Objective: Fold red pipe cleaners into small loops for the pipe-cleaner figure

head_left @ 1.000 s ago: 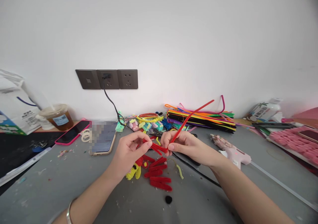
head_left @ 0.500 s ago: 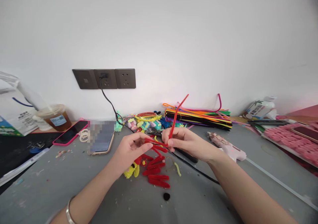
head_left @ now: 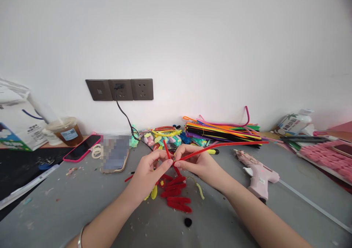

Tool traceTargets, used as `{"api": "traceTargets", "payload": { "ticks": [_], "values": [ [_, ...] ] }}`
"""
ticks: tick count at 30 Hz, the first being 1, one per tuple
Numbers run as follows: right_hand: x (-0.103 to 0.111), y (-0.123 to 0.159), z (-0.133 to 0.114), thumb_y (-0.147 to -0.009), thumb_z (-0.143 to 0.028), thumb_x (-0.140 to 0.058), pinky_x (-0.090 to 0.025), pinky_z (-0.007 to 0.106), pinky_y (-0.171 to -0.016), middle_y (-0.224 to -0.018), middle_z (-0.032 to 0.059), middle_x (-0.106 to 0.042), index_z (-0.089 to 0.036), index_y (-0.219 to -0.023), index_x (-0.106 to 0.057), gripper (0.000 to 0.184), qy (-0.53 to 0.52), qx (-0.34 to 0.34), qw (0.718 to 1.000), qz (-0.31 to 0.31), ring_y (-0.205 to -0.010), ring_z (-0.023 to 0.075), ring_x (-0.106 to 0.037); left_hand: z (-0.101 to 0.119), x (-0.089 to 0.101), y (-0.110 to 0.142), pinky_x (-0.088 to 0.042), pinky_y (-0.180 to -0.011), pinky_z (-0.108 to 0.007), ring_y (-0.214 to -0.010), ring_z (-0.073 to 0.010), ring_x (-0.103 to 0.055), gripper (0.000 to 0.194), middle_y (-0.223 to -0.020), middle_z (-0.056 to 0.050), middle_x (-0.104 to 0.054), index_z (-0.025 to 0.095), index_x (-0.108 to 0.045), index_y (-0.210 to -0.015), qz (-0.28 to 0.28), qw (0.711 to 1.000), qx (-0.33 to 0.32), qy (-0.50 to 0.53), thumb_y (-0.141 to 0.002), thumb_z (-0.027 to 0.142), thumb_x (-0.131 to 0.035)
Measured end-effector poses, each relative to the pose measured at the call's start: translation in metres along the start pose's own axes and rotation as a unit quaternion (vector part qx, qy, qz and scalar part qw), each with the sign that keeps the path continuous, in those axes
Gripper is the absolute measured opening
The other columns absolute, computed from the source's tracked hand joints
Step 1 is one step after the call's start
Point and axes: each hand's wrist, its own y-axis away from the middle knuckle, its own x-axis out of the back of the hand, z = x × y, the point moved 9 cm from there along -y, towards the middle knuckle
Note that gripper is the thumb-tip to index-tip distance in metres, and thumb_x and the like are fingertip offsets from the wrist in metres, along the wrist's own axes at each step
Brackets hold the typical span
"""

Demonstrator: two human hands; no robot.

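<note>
Between my two hands is a red pipe cleaner [head_left: 220, 144], bent, with a long end reaching out to the right and a short end sticking up. My left hand [head_left: 151, 171] pinches it between thumb and fingers. Close beside it, fingertips nearly touching, my right hand [head_left: 194, 162] is closed on the same pipe cleaner. Below the hands, folded red pipe cleaner pieces [head_left: 178, 204] lie on the grey table with yellow loops [head_left: 154, 192], partly hidden by my left hand. A black pompom [head_left: 188, 222] sits nearer to me.
A bundle of coloured pipe cleaners [head_left: 222, 132] lies against the wall. To the right rests a pink glue gun [head_left: 260, 176] with a glue stick. Phones [head_left: 82, 149], a drink cup [head_left: 67, 132] and a black cable [head_left: 125, 116] are on the left.
The long end of the red pipe cleaner has swung from pointing up to lying out rightward. My hands have come closer together. More of the glue gun shows.
</note>
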Motion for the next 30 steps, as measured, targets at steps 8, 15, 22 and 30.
{"api": "traceTargets", "payload": {
  "ticks": [8,15,22,30],
  "values": [
    [0.016,-0.001,-0.003,-0.086,-0.034,-0.076,-0.046,0.023,-0.062,-0.074,-0.0004,-0.063,-0.017,-0.082,-0.065,0.021,-0.086,0.041,0.995,0.01,-0.066,0.0111,-0.057,0.003,-0.007,0.002,-0.049,-0.065,-0.028,-0.09,-0.0216,-0.061,0.032,-0.094,-0.008,-0.063,0.019,-0.063,-0.069,-0.031,0.998,0.019,0.046,-0.087,0.045,-0.064],
    [0.009,0.006,-0.011,-0.092,-0.031,-0.069,-0.046,0.023,-0.064,-0.086,0.0006,-0.062,-0.018,-0.098,-0.067,0.015,-0.054,0.005,0.998,-0.042,-0.067,0.0098,-0.056,-0.003,-0.003,0.006,-0.037,-0.052,-0.021,-0.064,-0.0103,-0.043,0.032,-0.078,-0.001,-0.053,0.019,-0.064,-0.075,0.015,0.989,0.073,0.124,-0.085,0.049,-0.066],
    [0.005,0.004,-0.004,-0.09,-0.034,-0.072,-0.049,0.024,-0.066,-0.074,-0.0004,-0.063,-0.016,-0.09,-0.067,0.018,-0.078,0.008,0.996,-0.037,-0.065,0.0114,-0.06,-0.009,-0.006,0.006,-0.034,-0.048,-0.02,-0.059,-0.0083,-0.038,0.035,-0.08,-0.001,-0.051,0.017,-0.063,-0.075,-0.002,0.986,0.085,0.14,-0.083,0.05,-0.069],
    [0.003,0.003,-0.004,-0.085,-0.031,-0.077,-0.049,0.026,-0.068,-0.083,0.0022,-0.067,-0.018,-0.083,-0.074,0.013,-0.066,0.023,0.996,-0.055,-0.072,0.0131,-0.058,0.001,-0.026,0.011,-0.052,-0.077,-0.03,-0.086,-0.0188,-0.06,0.027,-0.094,-0.006,-0.064,0.019,-0.068,-0.068,-0.106,0.985,0.073,0.114,-0.082,0.042,-0.073]
  ]
}}
